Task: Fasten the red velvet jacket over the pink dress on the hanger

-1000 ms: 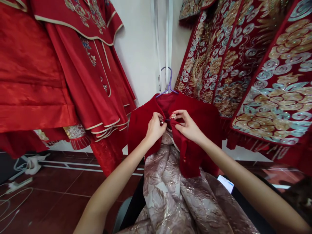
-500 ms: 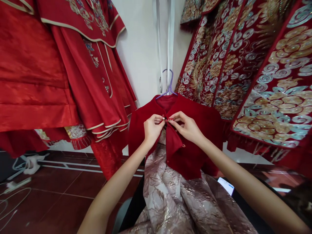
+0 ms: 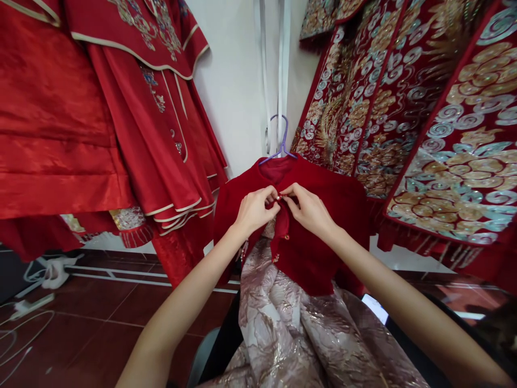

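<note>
A dark red jacket (image 3: pixel 323 215) hangs in front of me on a purple hanger (image 3: pixel 284 137), over shiny pinkish-grey brocade fabric (image 3: pixel 278 312). Just below its neckline my left hand (image 3: pixel 257 209) pinches a small pearly button (image 3: pixel 278 198) at the front opening. Close against it, my right hand (image 3: pixel 309 211) pinches the other front edge by the fastening. The fingertips nearly meet, so the exact hold on the loop is hidden. Lower on the front edge, small gold loops (image 3: pixel 286 237) show, and the opening still gapes below my hands.
Red garments (image 3: pixel 161 134) hang at the left. Heavily embroidered red and gold garments (image 3: pixel 456 161) hang at the right. Behind the jacket stands a white rack pole (image 3: pixel 283 64). A lit phone (image 3: pixel 375 309) lies near my right forearm. Cables (image 3: pixel 30 328) and a power strip (image 3: pixel 32 306) lie on the tiled floor.
Both hands have shifted slightly and my left hand has turned more palm-down at the fastening. The folded-out flap of the jacket front now lies flatter, showing its edge and gold loops.
</note>
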Tool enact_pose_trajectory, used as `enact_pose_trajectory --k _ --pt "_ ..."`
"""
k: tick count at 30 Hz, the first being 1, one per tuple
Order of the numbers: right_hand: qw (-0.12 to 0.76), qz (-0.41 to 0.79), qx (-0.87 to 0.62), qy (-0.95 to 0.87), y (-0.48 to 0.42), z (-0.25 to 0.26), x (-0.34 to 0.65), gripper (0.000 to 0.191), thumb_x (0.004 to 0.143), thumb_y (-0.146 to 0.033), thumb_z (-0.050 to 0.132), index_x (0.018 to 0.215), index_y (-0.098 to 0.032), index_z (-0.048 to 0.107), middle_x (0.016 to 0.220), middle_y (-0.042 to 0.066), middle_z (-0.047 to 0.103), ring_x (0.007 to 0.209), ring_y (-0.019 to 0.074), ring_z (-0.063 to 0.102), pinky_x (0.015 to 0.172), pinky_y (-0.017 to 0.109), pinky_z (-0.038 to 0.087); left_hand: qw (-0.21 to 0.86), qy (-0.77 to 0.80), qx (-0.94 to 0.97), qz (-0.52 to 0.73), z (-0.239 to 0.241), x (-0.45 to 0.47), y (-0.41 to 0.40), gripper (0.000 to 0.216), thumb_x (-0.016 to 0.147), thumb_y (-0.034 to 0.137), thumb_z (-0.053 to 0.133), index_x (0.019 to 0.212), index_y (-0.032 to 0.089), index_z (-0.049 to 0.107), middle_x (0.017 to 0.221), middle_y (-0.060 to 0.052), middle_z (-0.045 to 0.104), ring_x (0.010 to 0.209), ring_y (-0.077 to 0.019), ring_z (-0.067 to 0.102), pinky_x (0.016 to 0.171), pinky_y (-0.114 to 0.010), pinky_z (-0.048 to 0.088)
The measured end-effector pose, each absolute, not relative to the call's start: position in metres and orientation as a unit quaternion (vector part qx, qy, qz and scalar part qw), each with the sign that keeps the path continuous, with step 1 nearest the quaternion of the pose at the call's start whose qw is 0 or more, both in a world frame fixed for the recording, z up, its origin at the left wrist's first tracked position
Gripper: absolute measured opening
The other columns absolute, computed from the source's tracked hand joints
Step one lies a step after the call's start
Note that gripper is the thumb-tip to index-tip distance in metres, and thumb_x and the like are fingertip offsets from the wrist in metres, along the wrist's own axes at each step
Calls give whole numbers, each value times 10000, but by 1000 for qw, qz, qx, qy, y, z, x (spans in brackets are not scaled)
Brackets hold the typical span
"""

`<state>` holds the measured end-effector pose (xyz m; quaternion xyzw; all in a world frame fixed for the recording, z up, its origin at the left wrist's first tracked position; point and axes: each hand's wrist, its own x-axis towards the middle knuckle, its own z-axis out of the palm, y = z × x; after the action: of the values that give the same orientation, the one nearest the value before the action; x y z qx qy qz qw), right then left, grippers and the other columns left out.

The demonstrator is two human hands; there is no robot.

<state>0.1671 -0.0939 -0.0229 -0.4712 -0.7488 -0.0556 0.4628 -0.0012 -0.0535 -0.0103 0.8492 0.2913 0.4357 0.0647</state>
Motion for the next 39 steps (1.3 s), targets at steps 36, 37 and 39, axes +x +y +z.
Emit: enact_pose_trajectory --k 36,37,39 --pt "551 38 -425 -717 -87 -23 168 392 760 -310 613 1085 -220 412 937 57 605 856 200 632 595 290 553 48 254 875 410 -5 3 -53 31 769 201 559 746 198 580 735 -1 619 643 -117 573 617 -214 459" --pt "552 32 -431 -713 -84 -24 167 370 758 -299 604 1067 -218 417 945 59 597 858 198 624 612 296 548 59 257 870 417 -8 5 -53 23 768 194 559 760 199 580 741 -2 624 645 -118 578 618 -215 465" --pt "563 33 -448 -693 -79 -29 162 320 777 -296 573 1043 -214 416 981 66 582 846 189 611 647 312 537 95 275 846 446 -15 11 -55 49 771 184 562 811 201 582 768 -5 643 658 -121 595 630 -221 482"
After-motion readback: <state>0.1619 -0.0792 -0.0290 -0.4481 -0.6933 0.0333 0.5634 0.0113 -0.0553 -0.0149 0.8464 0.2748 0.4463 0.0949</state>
